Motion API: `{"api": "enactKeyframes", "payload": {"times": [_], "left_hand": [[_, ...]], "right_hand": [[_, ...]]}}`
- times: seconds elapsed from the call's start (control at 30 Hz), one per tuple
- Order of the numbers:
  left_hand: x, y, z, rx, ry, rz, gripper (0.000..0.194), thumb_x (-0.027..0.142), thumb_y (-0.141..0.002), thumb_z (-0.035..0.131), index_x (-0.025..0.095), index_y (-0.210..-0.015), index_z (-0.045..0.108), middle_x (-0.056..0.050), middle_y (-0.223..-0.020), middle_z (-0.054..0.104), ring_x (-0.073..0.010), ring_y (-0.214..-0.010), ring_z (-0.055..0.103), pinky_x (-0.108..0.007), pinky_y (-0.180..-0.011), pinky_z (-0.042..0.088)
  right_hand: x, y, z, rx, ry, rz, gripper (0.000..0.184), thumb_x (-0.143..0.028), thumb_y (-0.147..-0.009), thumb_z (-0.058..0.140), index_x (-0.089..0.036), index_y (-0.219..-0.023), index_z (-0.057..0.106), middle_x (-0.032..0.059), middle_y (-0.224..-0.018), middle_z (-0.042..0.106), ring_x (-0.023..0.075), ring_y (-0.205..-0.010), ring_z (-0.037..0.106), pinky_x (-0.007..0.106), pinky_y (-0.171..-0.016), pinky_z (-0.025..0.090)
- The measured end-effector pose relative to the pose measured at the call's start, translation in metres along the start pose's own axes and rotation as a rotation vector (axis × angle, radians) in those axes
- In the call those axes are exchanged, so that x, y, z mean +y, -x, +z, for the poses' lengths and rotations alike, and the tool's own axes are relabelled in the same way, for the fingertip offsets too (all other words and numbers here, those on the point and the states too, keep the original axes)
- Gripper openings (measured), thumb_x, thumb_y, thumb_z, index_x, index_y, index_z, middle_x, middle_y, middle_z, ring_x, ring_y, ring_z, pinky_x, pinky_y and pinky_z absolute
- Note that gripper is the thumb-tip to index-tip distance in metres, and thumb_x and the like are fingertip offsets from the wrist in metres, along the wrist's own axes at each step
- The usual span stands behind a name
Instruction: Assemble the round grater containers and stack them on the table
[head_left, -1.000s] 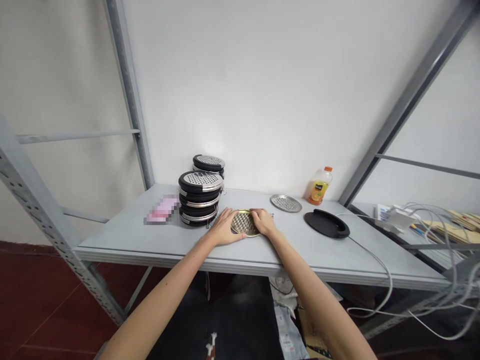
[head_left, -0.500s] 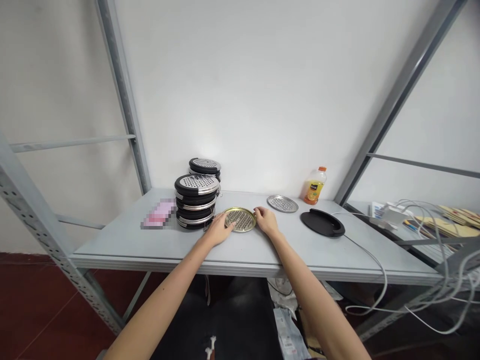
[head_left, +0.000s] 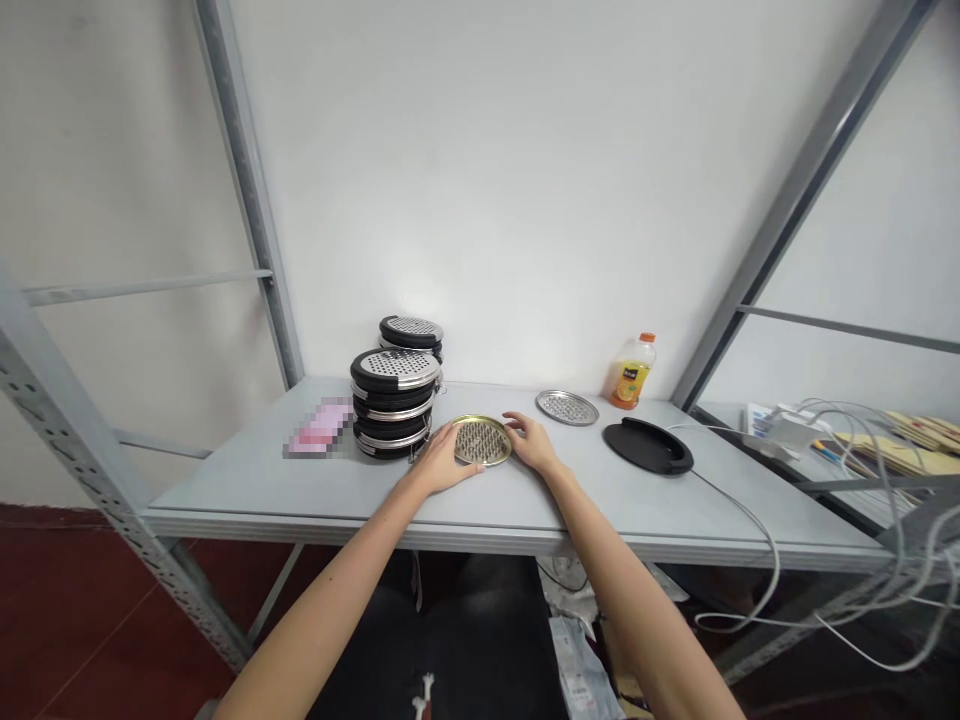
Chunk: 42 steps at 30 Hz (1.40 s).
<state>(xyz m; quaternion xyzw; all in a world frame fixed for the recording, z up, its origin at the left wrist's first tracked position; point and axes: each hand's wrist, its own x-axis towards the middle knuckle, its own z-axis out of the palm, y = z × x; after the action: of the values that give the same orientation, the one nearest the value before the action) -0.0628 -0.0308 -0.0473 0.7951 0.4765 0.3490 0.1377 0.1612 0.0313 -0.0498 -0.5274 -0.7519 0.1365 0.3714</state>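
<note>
Worktop (head_left: 300,500) against a white wall; one person at it, bare-handed. A round gold-rimmed metal disc with a rough, grater-like face (head_left: 481,442) lies flat near the front edge, between the two hands. Left hand (head_left: 444,458) spread open along its left side, thumb at the near rim; right hand (head_left: 531,443) loosely bent at the right rim, but whether it pinches anything I cannot tell. By my reckoning, partway through: a tall stack of round black-and-silver pieces with perforated metal tops (head_left: 390,405) stands left of the disc, a similar black-and-silver stack (head_left: 411,328) behind it, and these look put together. Looking unfinished: the disc in hand, joined to no black part; a loose round silver metal disc (head_left: 568,407) farther back; a shallow black oval piece with a raised lip (head_left: 646,447), apart on the right. Hard to make out: the back stack's lower part, blocked by the front one; the underside of the gold-rimmed disc; the right fingertips, too small to read; a pink patch at the left (head_left: 322,428), blurred into squares. Count of pieces per stack uncertain.
</note>
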Motion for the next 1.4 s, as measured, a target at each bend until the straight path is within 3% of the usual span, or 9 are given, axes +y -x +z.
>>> {"api": "enactKeyframes", "payload": {"times": [0.17,0.37,0.7,1.0,1.4], "left_hand": [[-0.001,0.0,-0.001,0.007,0.017,0.018,0.083,0.041,-0.068,0.075,0.02,-0.138,0.036,-0.013,-0.148,0.035,-0.0294,-0.138,0.03,-0.044,-0.115,0.026],[-0.001,0.0,-0.001,-0.019,-0.011,0.032,0.073,0.044,-0.071,0.072,0.019,-0.134,0.043,-0.013,-0.14,0.045,-0.0307,-0.135,0.035,-0.046,-0.113,0.028],[-0.002,0.001,0.0,-0.023,-0.024,0.009,0.063,0.048,-0.07,0.073,0.021,-0.124,0.053,-0.011,-0.13,0.053,-0.0317,-0.129,0.041,-0.045,-0.109,0.034],[-0.004,0.0,0.0,-0.027,-0.006,0.069,0.063,0.044,-0.07,0.074,0.022,-0.126,0.055,-0.009,-0.135,0.052,-0.03,-0.13,0.041,-0.045,-0.111,0.031],[-0.008,-0.001,0.006,-0.071,-0.039,0.024,0.087,0.06,-0.068,0.071,0.024,-0.141,0.039,-0.01,-0.148,0.038,-0.0329,-0.138,0.031,-0.046,-0.113,0.026]], "right_hand": [[-0.004,0.0,-0.002,0.066,-0.063,-0.028,0.039,-0.018,-0.078,0.052,-0.02,-0.115,0.063,0.0056,-0.11,0.07,0.0181,-0.102,0.063,0.031,-0.09,0.047],[-0.004,0.0,-0.002,0.014,0.058,-0.001,0.03,-0.019,-0.076,0.05,-0.02,-0.096,0.072,0.0047,-0.103,0.072,0.0202,-0.102,0.063,0.032,-0.095,0.043],[-0.007,0.001,-0.001,-0.092,0.166,-0.07,0.029,-0.022,-0.081,0.049,-0.019,-0.099,0.072,0.0066,-0.107,0.07,0.0193,-0.101,0.061,0.03,-0.096,0.041],[0.001,0.0,0.003,-0.038,0.092,-0.058,0.026,-0.021,-0.081,0.05,-0.019,-0.091,0.074,0.0094,-0.115,0.063,0.019,-0.105,0.059,0.03,-0.098,0.039],[0.003,-0.003,-0.002,-0.006,0.034,0.063,0.013,-0.023,-0.072,0.061,-0.018,-0.07,0.072,0.0061,-0.084,0.073,0.021,-0.086,0.066,0.028,-0.082,0.046]]}}
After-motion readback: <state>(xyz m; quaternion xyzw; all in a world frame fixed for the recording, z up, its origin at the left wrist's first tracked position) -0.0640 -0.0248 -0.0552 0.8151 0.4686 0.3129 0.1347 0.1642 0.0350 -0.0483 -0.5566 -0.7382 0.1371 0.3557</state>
